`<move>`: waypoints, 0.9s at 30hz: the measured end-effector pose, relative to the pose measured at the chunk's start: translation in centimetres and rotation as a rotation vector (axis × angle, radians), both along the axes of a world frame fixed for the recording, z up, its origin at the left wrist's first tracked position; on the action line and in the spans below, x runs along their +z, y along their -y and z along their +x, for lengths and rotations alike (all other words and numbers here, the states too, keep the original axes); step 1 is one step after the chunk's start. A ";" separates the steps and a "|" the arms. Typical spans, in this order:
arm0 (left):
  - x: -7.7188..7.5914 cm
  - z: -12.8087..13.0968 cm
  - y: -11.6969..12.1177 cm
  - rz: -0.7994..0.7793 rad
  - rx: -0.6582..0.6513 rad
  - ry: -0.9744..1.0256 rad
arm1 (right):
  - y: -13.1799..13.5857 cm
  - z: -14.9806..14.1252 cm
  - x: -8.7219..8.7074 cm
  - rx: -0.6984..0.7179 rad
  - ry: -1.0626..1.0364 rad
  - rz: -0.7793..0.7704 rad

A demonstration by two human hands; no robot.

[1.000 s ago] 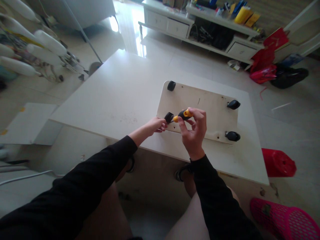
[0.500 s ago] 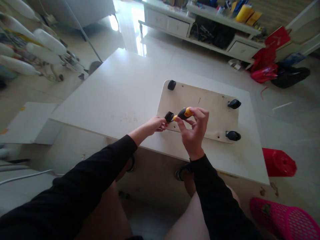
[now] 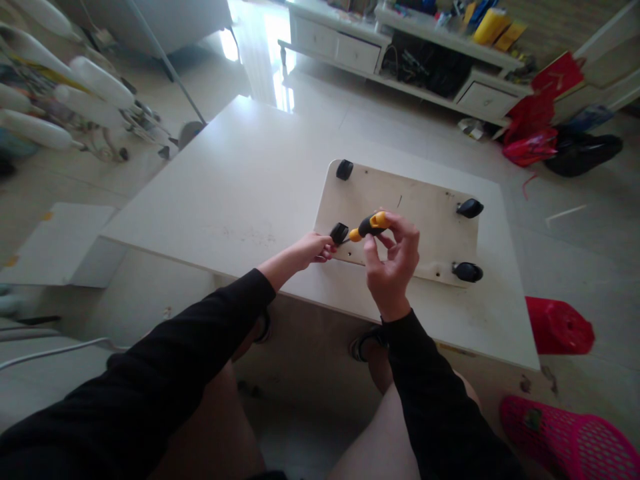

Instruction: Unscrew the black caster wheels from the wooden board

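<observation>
A pale wooden board [image 3: 420,233] lies on the white table [image 3: 225,180], with black casters at its corners. My left hand [image 3: 317,249] is closed at the near left corner, its fingers against the caster [image 3: 339,233] there. Between thumb and fingers, my right hand [image 3: 393,263] grips a yellow and black screwdriver [image 3: 369,227]. Its shaft slants down to the base of that same caster; the tip is hidden. The far left caster [image 3: 345,169] and the two right casters, one at the back [image 3: 470,208] and one in front [image 3: 467,271], stand untouched.
A red stool [image 3: 560,325] and a pink basket [image 3: 575,433] stand on the floor at the right. Behind the table runs a white cabinet [image 3: 335,47]. A white box [image 3: 55,243] is at the left, below several white rounded objects [image 3: 100,83].
My right thumb has slid back from the screwdriver's yellow collar to its black grip, and the handle has turned a little. My left hand stays on the caster.
</observation>
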State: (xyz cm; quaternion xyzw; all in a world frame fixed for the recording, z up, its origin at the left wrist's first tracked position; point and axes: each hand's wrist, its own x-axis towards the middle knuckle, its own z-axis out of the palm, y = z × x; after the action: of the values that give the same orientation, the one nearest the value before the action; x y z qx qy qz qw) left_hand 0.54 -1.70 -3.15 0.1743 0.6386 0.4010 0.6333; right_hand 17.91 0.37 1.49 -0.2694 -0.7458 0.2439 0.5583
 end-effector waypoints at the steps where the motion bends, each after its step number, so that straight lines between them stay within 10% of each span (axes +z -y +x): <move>1: 0.0 0.0 0.0 0.002 -0.002 0.002 | 0.0 0.0 0.0 0.022 0.004 -0.012; 27: 0.3 0.0 0.2 0.015 -0.011 0.021 | 0.1 -0.3 -0.5 -0.071 -0.031 -0.007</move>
State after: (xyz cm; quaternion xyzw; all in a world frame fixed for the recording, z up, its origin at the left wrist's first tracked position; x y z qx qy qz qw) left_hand 0.58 -1.86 -2.87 0.1785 0.6278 0.4040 0.6409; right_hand 17.62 0.27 1.02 -0.2939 -0.7262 0.2304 0.5773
